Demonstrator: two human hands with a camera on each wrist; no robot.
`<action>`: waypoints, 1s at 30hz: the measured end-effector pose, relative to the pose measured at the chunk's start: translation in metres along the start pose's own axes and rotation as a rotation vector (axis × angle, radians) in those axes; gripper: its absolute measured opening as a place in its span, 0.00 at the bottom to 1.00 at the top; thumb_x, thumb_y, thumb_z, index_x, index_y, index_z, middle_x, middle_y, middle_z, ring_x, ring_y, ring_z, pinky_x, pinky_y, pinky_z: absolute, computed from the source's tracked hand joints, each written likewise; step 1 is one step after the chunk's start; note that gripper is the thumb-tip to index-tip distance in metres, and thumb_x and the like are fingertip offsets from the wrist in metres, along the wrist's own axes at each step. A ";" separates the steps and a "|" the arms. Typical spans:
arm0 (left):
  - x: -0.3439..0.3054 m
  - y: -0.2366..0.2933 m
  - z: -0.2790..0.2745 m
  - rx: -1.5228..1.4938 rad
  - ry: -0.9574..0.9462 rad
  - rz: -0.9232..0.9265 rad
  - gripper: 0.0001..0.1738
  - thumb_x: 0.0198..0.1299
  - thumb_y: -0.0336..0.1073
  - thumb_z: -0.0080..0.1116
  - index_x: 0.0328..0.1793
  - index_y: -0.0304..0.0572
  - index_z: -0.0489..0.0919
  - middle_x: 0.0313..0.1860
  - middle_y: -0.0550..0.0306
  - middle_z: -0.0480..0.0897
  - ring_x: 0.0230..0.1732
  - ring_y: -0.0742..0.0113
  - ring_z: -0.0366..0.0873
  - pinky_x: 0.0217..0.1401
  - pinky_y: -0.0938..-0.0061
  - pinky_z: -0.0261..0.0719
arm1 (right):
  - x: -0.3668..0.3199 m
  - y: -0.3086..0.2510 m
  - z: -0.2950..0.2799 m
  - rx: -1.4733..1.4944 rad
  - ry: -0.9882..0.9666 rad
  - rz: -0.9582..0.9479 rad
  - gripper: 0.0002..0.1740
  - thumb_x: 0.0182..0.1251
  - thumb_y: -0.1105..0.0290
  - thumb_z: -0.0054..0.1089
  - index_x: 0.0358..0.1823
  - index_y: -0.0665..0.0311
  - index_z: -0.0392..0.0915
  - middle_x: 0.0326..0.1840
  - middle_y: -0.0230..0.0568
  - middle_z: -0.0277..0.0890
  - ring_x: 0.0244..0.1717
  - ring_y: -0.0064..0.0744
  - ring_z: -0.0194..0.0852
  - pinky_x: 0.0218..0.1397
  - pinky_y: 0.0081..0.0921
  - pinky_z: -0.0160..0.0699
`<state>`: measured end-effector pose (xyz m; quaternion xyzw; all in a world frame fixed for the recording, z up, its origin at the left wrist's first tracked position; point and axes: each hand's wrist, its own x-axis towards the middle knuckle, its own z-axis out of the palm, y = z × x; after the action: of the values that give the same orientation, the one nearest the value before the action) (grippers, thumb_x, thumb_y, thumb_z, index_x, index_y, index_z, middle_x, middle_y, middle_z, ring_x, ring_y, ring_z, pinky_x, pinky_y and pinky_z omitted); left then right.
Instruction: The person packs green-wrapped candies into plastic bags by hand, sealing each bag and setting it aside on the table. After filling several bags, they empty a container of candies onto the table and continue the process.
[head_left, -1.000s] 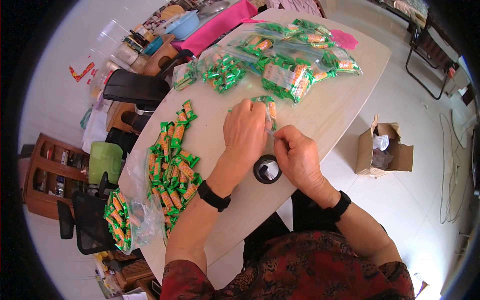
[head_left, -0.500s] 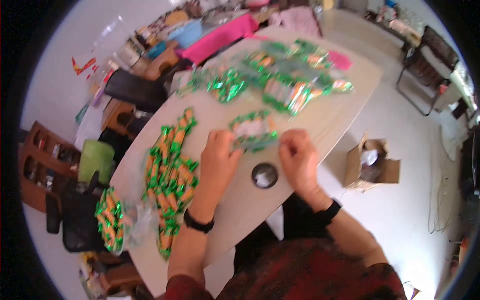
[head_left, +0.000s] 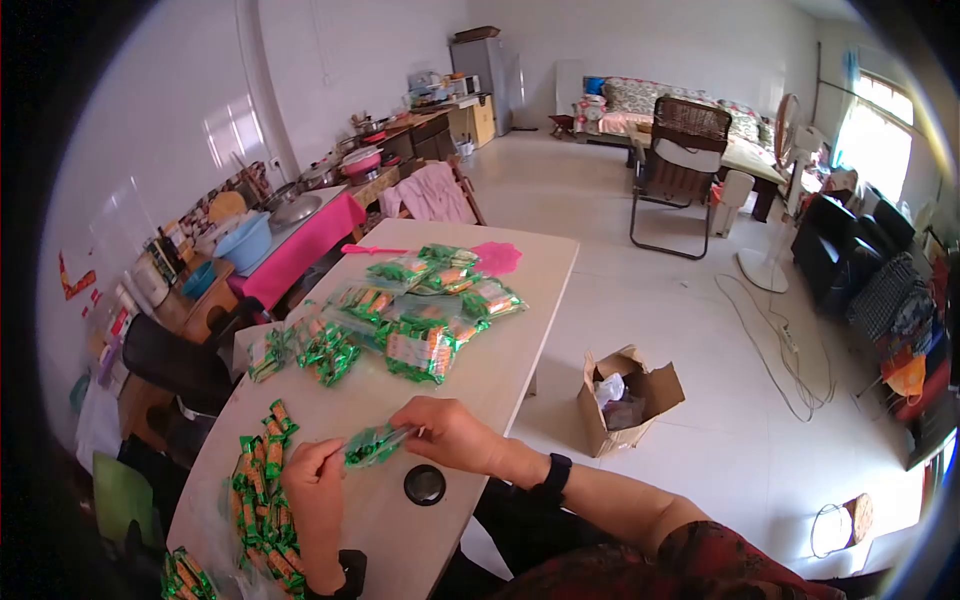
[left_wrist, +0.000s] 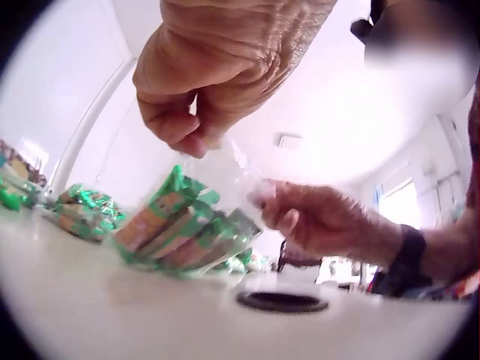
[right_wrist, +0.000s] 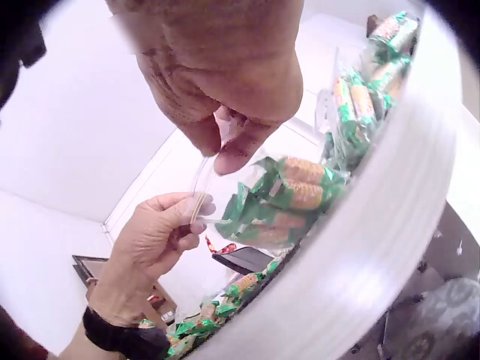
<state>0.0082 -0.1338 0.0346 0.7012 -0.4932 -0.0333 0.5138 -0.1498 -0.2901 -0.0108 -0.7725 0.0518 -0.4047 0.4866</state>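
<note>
Right in front, a person in a patterned dark red top [head_left: 640, 560], black bands on both wrists, and both hands are busy! The left hand [head_left: 315, 485] pinches one end of the top edge of a small clear bag [head_left: 371, 447], thumb against fingers. The right hand [head_left: 450, 432] has the other end, pinched just as neatly between thumb and fingertips. So the bag is strung between them at the near side of the table [head_left: 510, 350], orange-and-green packets inside; whether its bottom touches the wood, I can't tell from here.

Just beside the right hand, flat on the table, a round black object [head_left: 425, 486]. Over by the left hand, a loose heap of packets [head_left: 262, 490], with a bigger bag of them [head_left: 185, 577] at the table's edge.

Further up, filled bags [head_left: 420, 350] lie bunched together, a pink mat [head_left: 497, 258] poking out behind. Down on the floor to the right, an open cardboard box [head_left: 604, 432] with plastic bags inside. Off to the left, a blue basin [head_left: 243, 242]; deeper still, a folding chair [head_left: 682, 185], a standing fan [head_left: 788, 130] and, at the back, a grey fridge [head_left: 485, 78].
</note>
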 end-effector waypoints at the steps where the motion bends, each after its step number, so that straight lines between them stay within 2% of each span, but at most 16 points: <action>1: -0.001 0.003 -0.003 -0.007 -0.008 0.009 0.08 0.54 0.17 0.58 0.39 0.29 0.83 0.32 0.55 0.80 0.29 0.72 0.76 0.31 0.78 0.72 | 0.004 -0.005 -0.003 -0.249 -0.077 -0.130 0.17 0.56 0.83 0.64 0.48 0.66 0.79 0.40 0.47 0.77 0.41 0.36 0.80 0.41 0.25 0.80; 2: -0.001 0.005 -0.005 -0.041 -0.011 -0.022 0.08 0.54 0.18 0.58 0.40 0.29 0.83 0.32 0.55 0.80 0.27 0.73 0.75 0.29 0.78 0.71 | 0.008 -0.009 -0.001 -0.289 -0.042 -0.240 0.13 0.54 0.80 0.63 0.42 0.66 0.77 0.36 0.50 0.75 0.37 0.47 0.78 0.37 0.33 0.79; 3: -0.001 0.007 -0.008 -0.074 -0.014 -0.054 0.07 0.54 0.19 0.58 0.40 0.29 0.83 0.32 0.56 0.80 0.24 0.74 0.74 0.28 0.79 0.70 | 0.011 -0.016 -0.004 -0.298 -0.035 -0.239 0.13 0.54 0.80 0.63 0.42 0.66 0.77 0.36 0.50 0.75 0.37 0.47 0.78 0.37 0.33 0.79; 5: -0.002 0.016 -0.018 -0.038 -0.060 -0.102 0.06 0.56 0.21 0.58 0.39 0.29 0.83 0.30 0.56 0.80 0.23 0.75 0.73 0.27 0.79 0.70 | 0.018 -0.030 -0.010 -0.656 -0.134 -0.316 0.07 0.56 0.76 0.60 0.35 0.66 0.72 0.31 0.45 0.71 0.33 0.48 0.76 0.33 0.37 0.77; 6: -0.001 0.020 -0.022 0.003 -0.103 -0.153 0.06 0.57 0.23 0.57 0.39 0.28 0.82 0.29 0.56 0.79 0.22 0.76 0.72 0.26 0.80 0.69 | 0.021 -0.036 -0.012 -0.666 -0.125 -0.310 0.07 0.56 0.76 0.60 0.35 0.66 0.72 0.31 0.45 0.71 0.33 0.48 0.76 0.33 0.37 0.77; 7: 0.000 0.025 -0.026 -0.006 -0.116 -0.142 0.06 0.57 0.23 0.57 0.39 0.28 0.82 0.29 0.56 0.79 0.22 0.76 0.72 0.26 0.80 0.69 | 0.024 -0.042 -0.015 -0.659 -0.119 -0.381 0.06 0.56 0.75 0.58 0.32 0.66 0.69 0.29 0.44 0.70 0.31 0.48 0.76 0.31 0.38 0.75; 9: 0.001 0.028 -0.033 -0.026 -0.175 -0.156 0.08 0.62 0.28 0.55 0.35 0.29 0.81 0.21 0.62 0.76 0.21 0.79 0.70 0.24 0.83 0.66 | 0.029 -0.054 -0.019 -0.671 -0.107 -0.446 0.07 0.56 0.74 0.56 0.30 0.65 0.67 0.27 0.43 0.68 0.30 0.47 0.75 0.29 0.39 0.74; 11: 0.000 0.023 -0.039 -0.025 -0.197 -0.118 0.10 0.63 0.30 0.53 0.34 0.28 0.79 0.20 0.62 0.75 0.20 0.79 0.69 0.23 0.82 0.65 | 0.032 -0.066 -0.020 -0.669 -0.142 -0.485 0.08 0.57 0.74 0.57 0.30 0.66 0.66 0.27 0.44 0.69 0.29 0.47 0.75 0.29 0.39 0.74; 13: 0.000 0.025 -0.043 -0.040 -0.199 -0.046 0.10 0.62 0.32 0.56 0.38 0.29 0.81 0.24 0.58 0.78 0.25 0.73 0.74 0.29 0.78 0.70 | 0.034 -0.080 -0.017 -0.674 -0.149 -0.499 0.08 0.59 0.71 0.57 0.29 0.65 0.67 0.26 0.43 0.69 0.29 0.46 0.76 0.28 0.39 0.74; 14: -0.001 0.026 -0.040 -0.044 -0.203 -0.043 0.10 0.62 0.32 0.56 0.38 0.29 0.81 0.24 0.58 0.78 0.25 0.73 0.74 0.29 0.78 0.70 | 0.034 -0.086 -0.014 -0.697 -0.198 -0.517 0.08 0.59 0.70 0.58 0.30 0.64 0.68 0.27 0.42 0.70 0.29 0.46 0.77 0.28 0.39 0.75; 16: -0.004 0.050 -0.027 -0.087 -0.138 0.425 0.12 0.60 0.36 0.61 0.37 0.31 0.80 0.22 0.55 0.76 0.26 0.67 0.74 0.32 0.75 0.71 | 0.032 -0.092 -0.006 -0.754 -0.303 -0.512 0.07 0.59 0.67 0.58 0.31 0.62 0.71 0.28 0.39 0.73 0.30 0.43 0.79 0.27 0.38 0.75; 17: -0.007 0.057 -0.026 -0.087 -0.138 0.425 0.12 0.60 0.36 0.61 0.37 0.31 0.80 0.22 0.55 0.76 0.26 0.67 0.74 0.32 0.75 0.71 | 0.031 -0.095 -0.004 -0.754 -0.302 -0.512 0.07 0.59 0.67 0.58 0.31 0.62 0.71 0.28 0.39 0.73 0.30 0.43 0.79 0.27 0.38 0.75; 19: -0.012 0.067 -0.025 0.019 -0.283 0.308 0.20 0.62 0.45 0.63 0.35 0.31 0.77 0.28 0.58 0.74 0.30 0.70 0.69 0.34 0.74 0.67 | 0.028 -0.104 -0.001 -0.733 -0.387 -0.549 0.06 0.57 0.67 0.57 0.31 0.61 0.72 0.28 0.39 0.74 0.29 0.43 0.79 0.27 0.39 0.76; 23: -0.021 0.075 -0.028 0.036 -0.294 0.242 0.17 0.59 0.42 0.65 0.33 0.32 0.76 0.25 0.57 0.71 0.28 0.69 0.68 0.32 0.74 0.65 | 0.020 -0.114 -0.008 -0.659 -0.367 -0.547 0.07 0.56 0.67 0.58 0.30 0.61 0.72 0.27 0.39 0.73 0.29 0.43 0.79 0.27 0.39 0.76; 25: -0.023 0.073 -0.025 0.082 -0.287 0.302 0.15 0.55 0.38 0.68 0.31 0.32 0.76 0.24 0.56 0.73 0.26 0.68 0.69 0.30 0.74 0.66 | 0.017 -0.116 -0.014 -0.654 -0.372 -0.497 0.07 0.56 0.67 0.58 0.30 0.62 0.71 0.27 0.40 0.73 0.28 0.45 0.78 0.27 0.39 0.75; 30: -0.030 0.077 -0.015 0.037 -0.273 0.311 0.11 0.52 0.33 0.68 0.29 0.34 0.77 0.21 0.54 0.76 0.21 0.68 0.71 0.25 0.74 0.66 | 0.007 -0.122 -0.035 -0.558 -0.409 -0.438 0.08 0.55 0.70 0.59 0.29 0.63 0.70 0.25 0.42 0.72 0.28 0.48 0.76 0.27 0.40 0.74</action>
<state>-0.0492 -0.1012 0.0857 0.6150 -0.6611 -0.0391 0.4280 -0.2073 -0.2544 0.0972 -0.9321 -0.1040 -0.3073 0.1608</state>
